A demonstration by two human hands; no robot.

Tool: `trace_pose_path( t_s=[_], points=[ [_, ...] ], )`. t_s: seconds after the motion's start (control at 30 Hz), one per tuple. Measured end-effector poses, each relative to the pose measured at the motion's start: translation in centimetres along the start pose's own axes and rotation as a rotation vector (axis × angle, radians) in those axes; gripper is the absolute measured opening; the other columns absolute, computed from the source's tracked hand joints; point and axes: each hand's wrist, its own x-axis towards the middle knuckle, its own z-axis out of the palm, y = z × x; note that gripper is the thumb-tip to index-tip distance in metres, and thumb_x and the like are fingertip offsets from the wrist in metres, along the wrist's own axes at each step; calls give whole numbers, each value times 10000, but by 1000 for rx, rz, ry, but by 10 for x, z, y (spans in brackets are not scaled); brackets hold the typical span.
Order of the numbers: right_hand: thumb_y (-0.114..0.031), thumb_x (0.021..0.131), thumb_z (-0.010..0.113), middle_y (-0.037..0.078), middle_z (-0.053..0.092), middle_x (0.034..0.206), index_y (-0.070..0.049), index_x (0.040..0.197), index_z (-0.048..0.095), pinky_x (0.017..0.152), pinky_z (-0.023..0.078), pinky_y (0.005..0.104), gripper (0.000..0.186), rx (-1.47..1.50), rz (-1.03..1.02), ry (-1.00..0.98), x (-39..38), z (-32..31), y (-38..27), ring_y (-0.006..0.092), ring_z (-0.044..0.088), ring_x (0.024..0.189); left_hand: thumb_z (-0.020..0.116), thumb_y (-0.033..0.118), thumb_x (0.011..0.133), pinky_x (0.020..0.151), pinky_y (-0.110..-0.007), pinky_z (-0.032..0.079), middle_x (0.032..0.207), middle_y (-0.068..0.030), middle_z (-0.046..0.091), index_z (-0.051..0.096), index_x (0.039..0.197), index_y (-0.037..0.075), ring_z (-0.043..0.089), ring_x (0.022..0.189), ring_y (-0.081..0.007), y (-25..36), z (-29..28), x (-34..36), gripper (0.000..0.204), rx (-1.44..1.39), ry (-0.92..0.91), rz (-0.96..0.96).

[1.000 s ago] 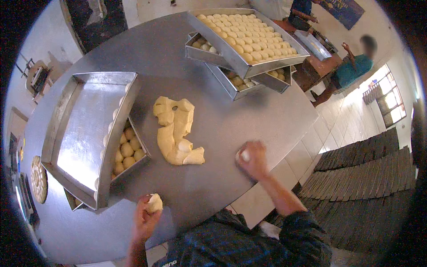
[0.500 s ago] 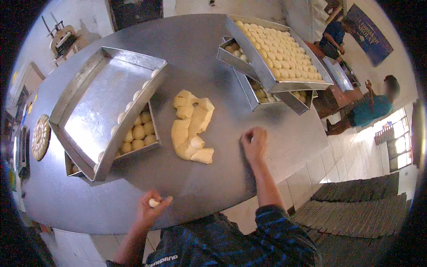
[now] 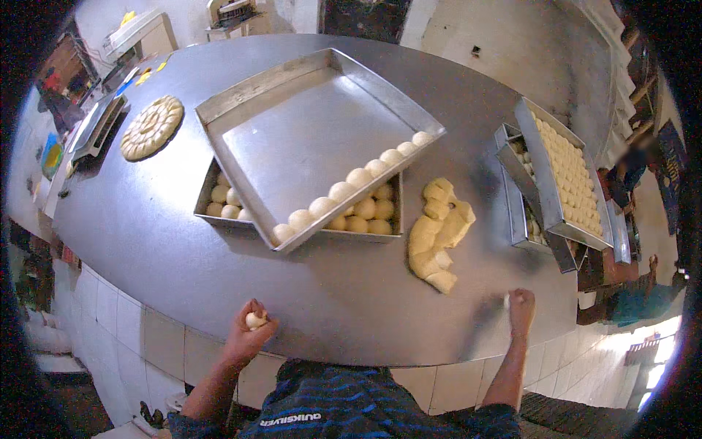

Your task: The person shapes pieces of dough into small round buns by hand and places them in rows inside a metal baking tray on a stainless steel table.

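Note:
My left hand (image 3: pixel 248 336), near the table's front edge, is closed round a small pale dough ball (image 3: pixel 255 320). Farther right, my right hand (image 3: pixel 520 311) is curled shut just above the tabletop, and a small pale piece of dough (image 3: pixel 507 301) shows at its fingers. Between my hands and farther back lies a lumpy, cut slab of yellowish dough (image 3: pixel 430 241). Behind my left hand, a metal tray (image 3: pixel 274 143) holds one row of dough balls (image 3: pixel 341 192) along its near side. It rests askew on another tray (image 3: pixel 401 212) filled with dough balls.
A stack of trays (image 3: pixel 537 164) stands at the right, its top one full of dough balls. A round, segmented dough piece (image 3: pixel 152 128) lies at the far left beside a scale-like device (image 3: pixel 99 128). People (image 3: pixel 643 301) are beyond the table on the right.
The view has swung left, so the trays and dough slab appear farther right. My left fingers have curled closer round the dough ball. A pale piece now shows at my right hand.

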Motion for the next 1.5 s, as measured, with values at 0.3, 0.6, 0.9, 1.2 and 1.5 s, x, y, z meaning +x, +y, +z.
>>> trace_pose_path(
  t_s=[0.3, 0.6, 0.9, 1.2, 1.5],
  points=[
    [-200, 794, 581, 153, 581, 1059, -18, 1159, 487, 822, 472, 336, 419, 529, -554, -880, -12, 203, -381, 238, 580, 933, 678, 154, 802, 612, -219, 425, 789, 5, 492, 466, 923, 81, 509, 719, -82, 28, -11, -14, 255, 117, -197, -124],
    [-264, 848, 554, 139, 563, 1150, -40, 1175, 532, 926, 407, 368, 397, 412, -685, -774, -53, 159, -378, 252, 537, 1073, 493, 348, 905, 893, -357, 413, 1181, -102, 478, 417, 1222, 57, 458, 1106, -185, 41, -5, -2, 437, -253, -297, -70],
    [-124, 859, 489, 152, 548, 1124, -81, 1189, 518, 945, 380, 379, 334, 391, 14, -260, -97, 53, -108, 280, 501, 1075, 516, 216, 880, 985, -380, 378, 1332, -67, 401, 445, 1268, 64, 385, 1232, -245, 34, 149, 44, 422, 431, -897, -40],
    [-260, 787, 571, 172, 488, 1158, -49, 1102, 521, 965, 284, 485, 382, -257, -160, 190, 1, 59, -40, 354, 417, 1106, 597, 149, 739, 943, -443, 364, 1076, -83, 573, 604, 1079, 95, 381, 1180, -300, -8, 288, 115, 345, 1304, -588, 1320],
    [-238, 721, 641, 134, 526, 926, -65, 861, 526, 788, 362, 459, 250, -364, -367, 209, 25, 29, -3, 339, 460, 899, 674, 121, 721, 792, -434, 444, 948, -155, 557, 560, 950, 56, 511, 937, -369, -21, 193, 33, 264, 946, -685, 804]
  ],
)
